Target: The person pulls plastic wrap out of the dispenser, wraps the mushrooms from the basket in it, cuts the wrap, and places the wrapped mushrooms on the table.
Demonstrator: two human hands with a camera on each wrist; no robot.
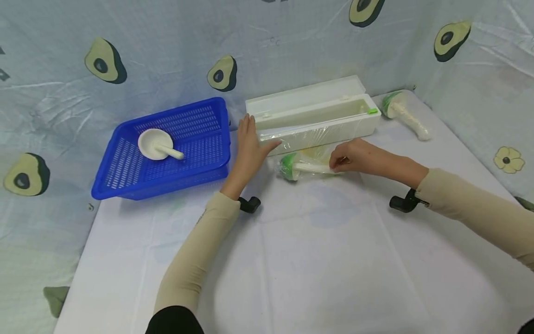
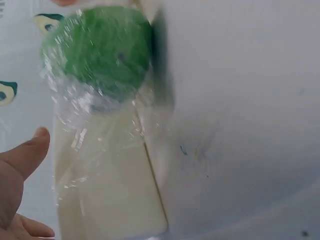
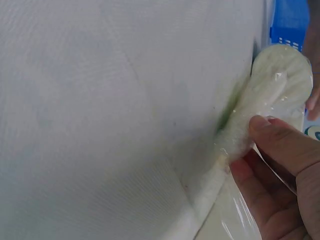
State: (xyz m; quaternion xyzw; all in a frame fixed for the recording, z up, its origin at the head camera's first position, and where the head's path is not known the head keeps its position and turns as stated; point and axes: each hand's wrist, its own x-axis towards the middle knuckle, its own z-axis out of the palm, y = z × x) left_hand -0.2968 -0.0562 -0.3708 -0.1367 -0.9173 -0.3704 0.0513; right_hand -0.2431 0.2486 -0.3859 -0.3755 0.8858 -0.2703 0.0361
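**Right hand (image 1: 354, 157) pinching, left hand (image 1: 251, 150) straight-fingered by the box (image 1: 362, 124)**

The right hand pinches the handle end of the film-wrapped ladle (image 1: 310, 168) between thumb and fingers; the left hand holds its fingers straight, thumb spread away, at the box's left end. Whether the left touches the box, I cannot tell.

Nearest the person, the white-covered surface (image 1: 325, 260) offers broad room for drawing the ladle back. The ladle lies just in front of the box, green bowl to the left, so there is little slack between them. Clear film (image 1: 319, 139) shines across the box's front; if it is joined to the ladle's wrap, a hard pull could drag the box or tear the film raggedly. A pinch this near the handle's tip could also let the bowl swing.

Farther out, the lid (image 1: 308, 95) stands raised behind the box, easily knocked. The blue basket (image 1: 167, 181), holding a white ladle (image 1: 155, 144), crowds the left hand's outer side. Beyond the box's right end, a second wrapped ladle (image 1: 404, 116) lies near the surface's far edge, where a wide sweep could nudge it.
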